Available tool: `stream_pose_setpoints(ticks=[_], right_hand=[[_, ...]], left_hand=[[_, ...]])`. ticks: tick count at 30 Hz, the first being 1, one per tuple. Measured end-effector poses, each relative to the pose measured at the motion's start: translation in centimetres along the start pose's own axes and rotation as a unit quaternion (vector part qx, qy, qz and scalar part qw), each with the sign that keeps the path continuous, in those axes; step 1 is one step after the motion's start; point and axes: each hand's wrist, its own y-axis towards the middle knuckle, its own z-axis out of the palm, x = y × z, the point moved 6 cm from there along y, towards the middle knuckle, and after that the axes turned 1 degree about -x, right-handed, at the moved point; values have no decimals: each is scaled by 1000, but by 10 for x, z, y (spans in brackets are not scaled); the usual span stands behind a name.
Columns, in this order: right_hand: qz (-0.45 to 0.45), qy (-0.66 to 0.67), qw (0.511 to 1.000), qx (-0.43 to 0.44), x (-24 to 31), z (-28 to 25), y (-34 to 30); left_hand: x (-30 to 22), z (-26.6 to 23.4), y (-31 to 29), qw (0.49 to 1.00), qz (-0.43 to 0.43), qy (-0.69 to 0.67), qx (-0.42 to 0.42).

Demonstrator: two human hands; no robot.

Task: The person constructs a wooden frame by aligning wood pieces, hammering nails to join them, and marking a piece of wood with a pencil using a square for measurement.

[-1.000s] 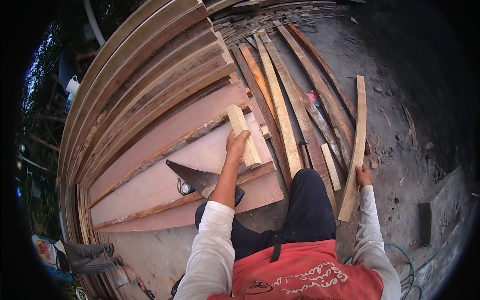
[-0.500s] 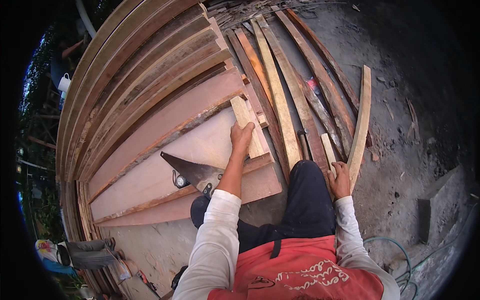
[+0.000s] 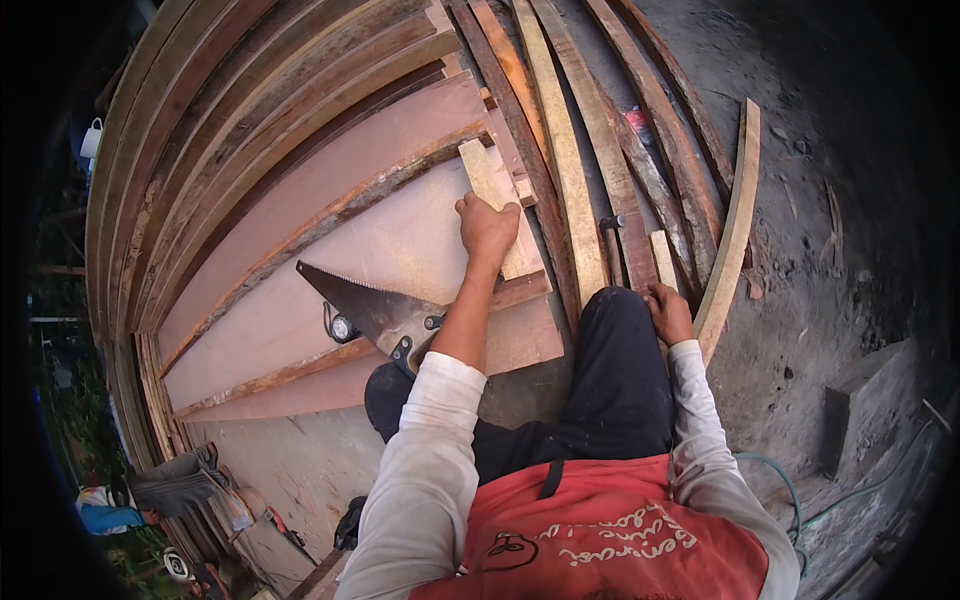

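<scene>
My left hand (image 3: 488,232) is closed around a short pale wooden board (image 3: 483,172), which lies across the battens of a reddish wood panel (image 3: 420,220). Left of my forearm a handsaw (image 3: 365,303) rests with its toothed blade pointing up and left, its handle out of sight by my knee. A round tape measure (image 3: 342,328) sits beside the blade. By my right knee, the curled fingers of my right hand (image 3: 668,312) are at the lower end of a short wood strip (image 3: 662,258). A hammer (image 3: 612,222) stands just left of that strip.
Long planks (image 3: 560,170) lie side by side beyond my knees, with a lone curved-looking batten (image 3: 735,230) to the right. Stacked beams (image 3: 230,150) fill the upper left. A concrete block (image 3: 865,400) and a green hose (image 3: 790,490) are at the right.
The whole view has shifted, so the planks and panel appear higher. My left hand has turned a little over the board, and my right hand's fingers have curled in closer to the knee.
</scene>
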Motion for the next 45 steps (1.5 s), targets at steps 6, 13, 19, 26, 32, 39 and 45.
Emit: stream_pose_setpoints(ticks=[6, 13, 19, 26, 32, 39, 45], right_hand=[[-26, -45, 997, 52, 44, 21, 58], [58, -250, 941, 219, 101, 84, 83], [89, -162, 965, 186, 62, 96, 72], [60, -167, 979, 95, 88, 114, 26], [-44, -161, 986, 13, 78, 85, 54], [89, -228, 967, 69, 8, 54, 92], [27, -231, 966, 112, 18, 61, 91]], left_hand=[[-3, 4, -2, 999, -30, 37, 1], [-7, -2, -1, 999, -41, 24, 8], [-2, 1, -5, 998, -53, 5, 38], [15, -9, 16, 990, 25, -36, 136], [45, -32, -10, 946, 126, 176, 243], [34, -26, -32, 907, 203, 265, 256], [50, -37, -33, 921, 181, 261, 225]])
